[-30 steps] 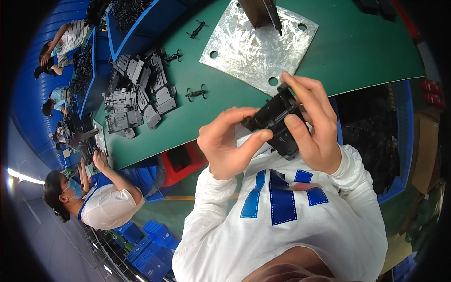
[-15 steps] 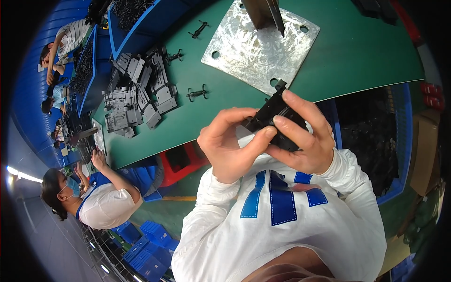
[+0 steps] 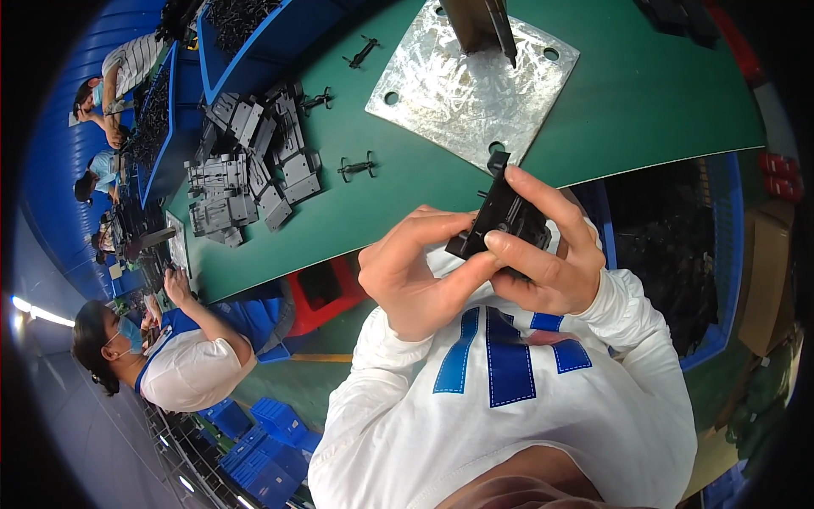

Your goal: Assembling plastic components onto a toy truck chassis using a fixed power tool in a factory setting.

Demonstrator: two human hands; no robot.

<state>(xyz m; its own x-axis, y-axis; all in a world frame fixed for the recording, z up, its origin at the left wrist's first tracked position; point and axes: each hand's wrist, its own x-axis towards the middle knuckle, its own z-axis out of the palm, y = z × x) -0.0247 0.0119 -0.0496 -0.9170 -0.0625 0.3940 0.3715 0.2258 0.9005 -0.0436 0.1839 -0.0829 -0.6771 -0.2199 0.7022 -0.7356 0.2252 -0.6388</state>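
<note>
Between my two hands, just off the table's near edge, I hold a black moulded plastic part (image 3: 500, 216) tilted in the air. My left hand (image 3: 420, 267) pinches its lower left end with thumb and fingers. My right hand (image 3: 555, 250) grips the other side, its index finger along the upper end and its thumb on the face. A short pin sticks out of the part's left side. Beyond it on the table lies a silvery metal plate (image 3: 458, 93) with corner holes, bearing an upright post (image 3: 471, 24) and a dark pointed tool tip (image 3: 510, 51).
A pile of flat black plastic parts (image 3: 254, 161) lies left on the green table (image 3: 407, 195). Small black clip-like pieces (image 3: 356, 166) lie beside it. Blue bins (image 3: 206, 72) stand behind. A blue crate (image 3: 736, 254) sits at right. A co-worker (image 3: 191, 360) works at the left.
The black part has turned in my hands, showing more of its narrow side and the pin. Both hands keep hold with slightly shifted fingers. The co-worker's hand has moved a little.
</note>
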